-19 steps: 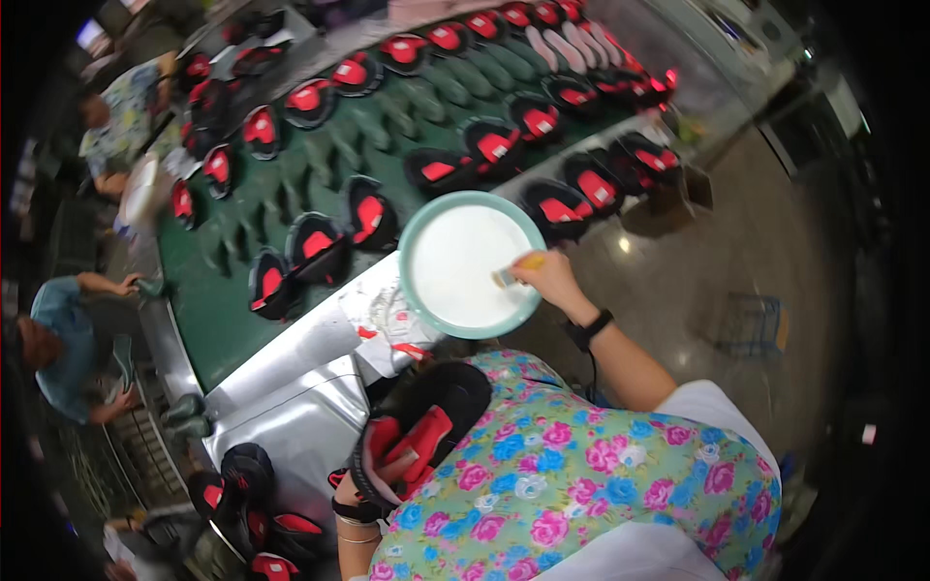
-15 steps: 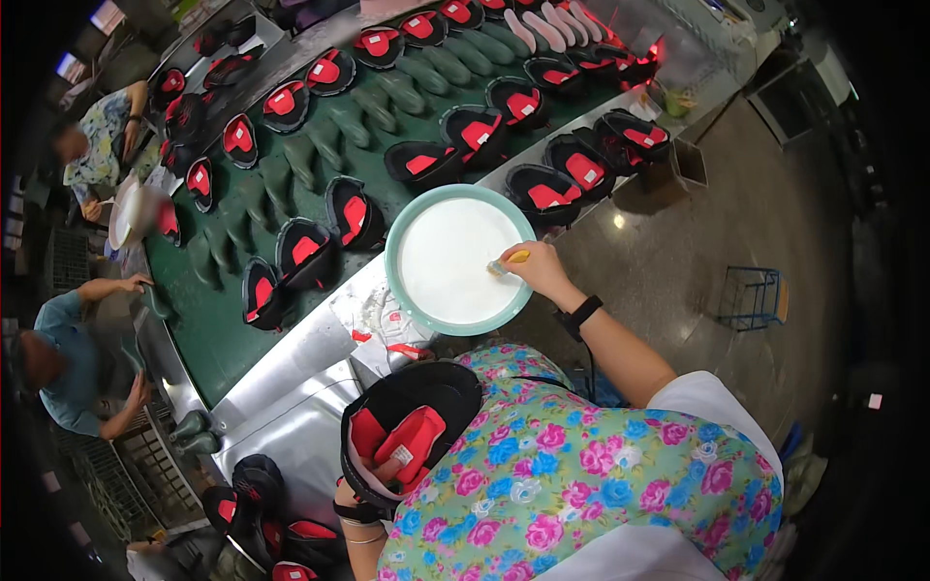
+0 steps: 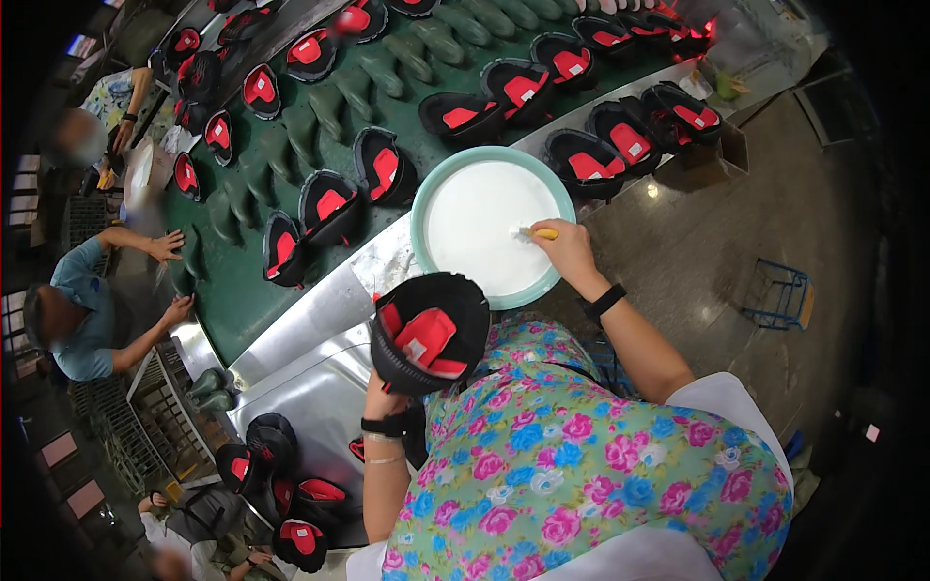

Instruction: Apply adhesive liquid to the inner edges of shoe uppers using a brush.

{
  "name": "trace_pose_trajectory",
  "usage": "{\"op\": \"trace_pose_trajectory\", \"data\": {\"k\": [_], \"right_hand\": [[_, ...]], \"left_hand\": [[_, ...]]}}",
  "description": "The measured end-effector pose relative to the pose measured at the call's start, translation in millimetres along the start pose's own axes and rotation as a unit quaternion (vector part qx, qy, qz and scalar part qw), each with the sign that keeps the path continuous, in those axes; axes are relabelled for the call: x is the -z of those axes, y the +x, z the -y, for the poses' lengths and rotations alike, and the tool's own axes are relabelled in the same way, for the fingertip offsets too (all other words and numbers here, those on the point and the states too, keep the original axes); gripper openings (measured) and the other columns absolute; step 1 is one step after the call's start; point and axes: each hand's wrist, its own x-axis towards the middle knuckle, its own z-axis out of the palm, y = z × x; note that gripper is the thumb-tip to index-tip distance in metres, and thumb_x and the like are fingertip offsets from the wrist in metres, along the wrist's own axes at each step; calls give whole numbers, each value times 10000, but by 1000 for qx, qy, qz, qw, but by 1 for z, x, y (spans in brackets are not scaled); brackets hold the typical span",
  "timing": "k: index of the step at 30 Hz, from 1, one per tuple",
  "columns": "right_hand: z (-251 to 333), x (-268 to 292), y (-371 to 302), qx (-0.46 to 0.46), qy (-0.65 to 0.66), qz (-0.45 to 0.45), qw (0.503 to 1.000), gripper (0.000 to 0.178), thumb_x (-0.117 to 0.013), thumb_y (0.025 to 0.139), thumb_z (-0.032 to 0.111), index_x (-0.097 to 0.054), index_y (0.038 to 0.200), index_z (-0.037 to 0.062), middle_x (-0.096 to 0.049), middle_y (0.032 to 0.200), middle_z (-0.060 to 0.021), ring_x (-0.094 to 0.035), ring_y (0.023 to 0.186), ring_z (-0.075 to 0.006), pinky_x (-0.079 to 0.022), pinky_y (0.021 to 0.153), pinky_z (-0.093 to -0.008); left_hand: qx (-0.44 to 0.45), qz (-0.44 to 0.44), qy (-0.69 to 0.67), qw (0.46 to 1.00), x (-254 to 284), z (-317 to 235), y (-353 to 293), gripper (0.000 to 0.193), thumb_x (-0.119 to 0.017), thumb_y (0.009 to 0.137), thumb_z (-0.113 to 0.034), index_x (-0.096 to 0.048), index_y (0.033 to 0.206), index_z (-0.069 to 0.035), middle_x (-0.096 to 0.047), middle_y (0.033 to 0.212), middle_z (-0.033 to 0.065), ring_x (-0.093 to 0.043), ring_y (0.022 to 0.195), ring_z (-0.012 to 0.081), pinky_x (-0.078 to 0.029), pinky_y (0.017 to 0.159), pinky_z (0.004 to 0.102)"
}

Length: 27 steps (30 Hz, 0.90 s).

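My left hand grips a black shoe upper with a red lining, raised just in front of my flowered apron. Its fingers are mostly hidden behind the upper. In my right hand is a small brush with a yellow handle. Its bristle end touches the white liquid near the right side of a round basin. That pale green basin stands at the table's near edge, filled with smooth white liquid. The upper is close to the basin's lower left rim.
Rows of green shoe lasts and black-and-red uppers cover the green table. More uppers lie at the lower left. A co-worker in blue handles a last at the left. A blue-framed stool stands right.
My left hand has lifted the shoe upper away from my body, up toward the basin. The brush stays in the white liquid. The view has shifted, and the co-worker's hands have moved.
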Motion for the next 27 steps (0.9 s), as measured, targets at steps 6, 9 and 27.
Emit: {"op": "trace_pose_trajectory", "data": {"k": [6, 9, 27], "right_hand": [[81, 28, -6, 56, 170, -2, 984, 167, -725, 720, 89, -695, 874, 32, -683, 824, -108, -657, 725, -203, -504, 685, -284], [103, 22, -11, 62, 305, 121, 943, 180, -727, 728, 91, -701, 899, 42, -684, 815, -79, -632, 705, -136, -493, 679, -251], [105, 12, -50, 202, 45, -51, 977, 211, -717, 735, 181, -605, 687, 9, -620, 689, -128, -613, 617, -264, -480, 571, -340]], "left_hand": [[-51, 127, -3, 991, -37, -5, 32, 522, -565, 862, -36, -365, 1343, -1, -501, 1279, 125, -527, 1123, 212, -444, 954, 335], [-56, 168, 54, 983, -47, -6, 42, 505, -550, 879, -51, -359, 1344, 2, -503, 1269, 110, -526, 1110, 198, -445, 946, 328], [-176, 17, 85, 981, -32, -29, 22, 338, -510, 949, -217, -504, 1190, 18, -577, 1091, 67, -538, 960, 134, -455, 819, 276]]}}
